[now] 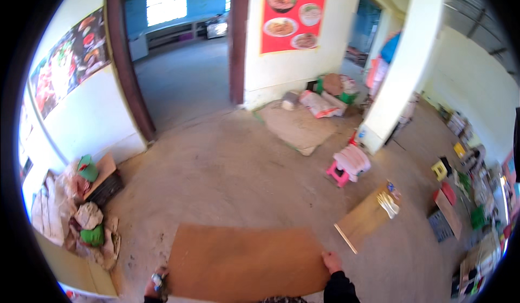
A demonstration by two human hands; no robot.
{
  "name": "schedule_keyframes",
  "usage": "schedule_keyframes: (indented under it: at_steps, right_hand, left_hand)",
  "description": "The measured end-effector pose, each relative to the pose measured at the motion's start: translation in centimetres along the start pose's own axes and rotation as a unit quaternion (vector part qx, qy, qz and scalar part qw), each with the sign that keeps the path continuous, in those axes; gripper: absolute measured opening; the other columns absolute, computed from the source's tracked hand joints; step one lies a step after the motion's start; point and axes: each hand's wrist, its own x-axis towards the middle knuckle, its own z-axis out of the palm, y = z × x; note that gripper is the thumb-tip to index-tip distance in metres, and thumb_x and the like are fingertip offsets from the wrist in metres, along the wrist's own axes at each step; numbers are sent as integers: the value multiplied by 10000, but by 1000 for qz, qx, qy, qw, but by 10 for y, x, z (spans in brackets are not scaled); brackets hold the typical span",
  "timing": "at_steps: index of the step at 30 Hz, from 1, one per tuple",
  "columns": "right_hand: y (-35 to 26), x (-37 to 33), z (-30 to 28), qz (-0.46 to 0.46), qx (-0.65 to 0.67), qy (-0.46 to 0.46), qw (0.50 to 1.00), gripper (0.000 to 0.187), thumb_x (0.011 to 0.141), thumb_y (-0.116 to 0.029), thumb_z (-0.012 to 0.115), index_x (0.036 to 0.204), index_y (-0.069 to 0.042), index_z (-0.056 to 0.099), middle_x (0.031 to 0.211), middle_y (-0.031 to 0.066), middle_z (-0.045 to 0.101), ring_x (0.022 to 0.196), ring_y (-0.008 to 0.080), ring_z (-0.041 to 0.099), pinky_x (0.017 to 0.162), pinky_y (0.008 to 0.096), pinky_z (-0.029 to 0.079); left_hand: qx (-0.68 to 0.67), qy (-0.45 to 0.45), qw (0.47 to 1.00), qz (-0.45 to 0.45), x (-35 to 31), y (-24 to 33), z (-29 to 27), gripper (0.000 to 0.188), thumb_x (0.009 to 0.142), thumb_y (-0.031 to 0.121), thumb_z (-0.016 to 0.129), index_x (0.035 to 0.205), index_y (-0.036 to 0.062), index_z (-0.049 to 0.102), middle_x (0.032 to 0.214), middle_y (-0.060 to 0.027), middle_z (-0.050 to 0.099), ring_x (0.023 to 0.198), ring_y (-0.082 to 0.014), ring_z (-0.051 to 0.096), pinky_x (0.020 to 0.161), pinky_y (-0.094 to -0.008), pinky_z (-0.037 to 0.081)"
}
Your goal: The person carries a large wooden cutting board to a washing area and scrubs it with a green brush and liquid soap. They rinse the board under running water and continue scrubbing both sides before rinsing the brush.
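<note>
A wide rectangular brown board (246, 262), perhaps wood or cardboard, spans the space in front of me at the lower edge. On its left edge my left hand (151, 288) grips it, fingers mostly hidden. A small shiny bluish thing (158, 279) shows at that hand; I cannot tell whether it is worn or held. My right hand (332, 261), below a dark sleeve, is closed on the board's right edge. To the right of the board, a lower tan panel (365, 216) carries a pair of pale gloves (388, 204).
A pink stool (340, 174) with a cloth on it stands ahead right, near a white pillar (403, 70). Sacks (51, 208) and a green bucket (87, 168) are heaped at left. A mat (295, 127) lies before the wall. Crates and goods line the right side.
</note>
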Motion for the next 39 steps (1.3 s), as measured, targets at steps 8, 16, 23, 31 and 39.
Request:
schedule_keyframes:
  at_steps: [8, 16, 23, 31, 39]
  right_hand:
    - [-264, 257, 48, -92, -123, -76, 985, 484, 818, -424, 550, 1016, 7, 650, 1054, 240, 642, 1027, 394, 595, 864, 468, 464]
    - [-507, 390, 226, -120, -165, -167, 965, 469, 817, -411, 565, 991, 12, 664, 1001, 234, 660, 972, 385, 617, 828, 451, 468]
    - [-656, 541, 308, -109, -26, -129, 985, 446, 821, -346, 584, 944, 76, 660, 836, 210, 680, 835, 313, 651, 761, 423, 479]
    - [-816, 743, 356, -116, -37, -30, 992, 434, 821, -339, 587, 873, 88, 647, 802, 221, 669, 778, 330, 644, 723, 432, 477]
    - [-1115, 886, 502, -192, -104, -145, 965, 443, 785, -351, 604, 889, 76, 660, 853, 254, 668, 856, 395, 643, 760, 450, 478]
  left_hand:
    - [102, 187, 977, -30, 210, 63, 32, 146, 808, 156, 633, 947, 111, 629, 953, -20, 606, 836, -136, 571, 734, -268, 467]
    - [-238, 277, 927, -92, 421, 121, -43, 80, 799, 128, 642, 845, 122, 576, 837, 14, 562, 845, -126, 559, 774, -236, 441]
    - [165, 98, 975, 108, 720, 269, -102, 174, 884, 202, 609, 994, 67, 606, 893, -9, 580, 877, -120, 563, 771, -243, 453]
    - [39, 11, 999, -15, 1055, 342, -124, 207, 811, 22, 613, 1009, 81, 620, 1028, -71, 573, 994, -180, 543, 919, -279, 413]
    - [108, 148, 982, 50, 1200, 415, -177, 197, 877, 70, 576, 1067, 55, 626, 1108, -45, 588, 1059, -156, 525, 948, -264, 393]
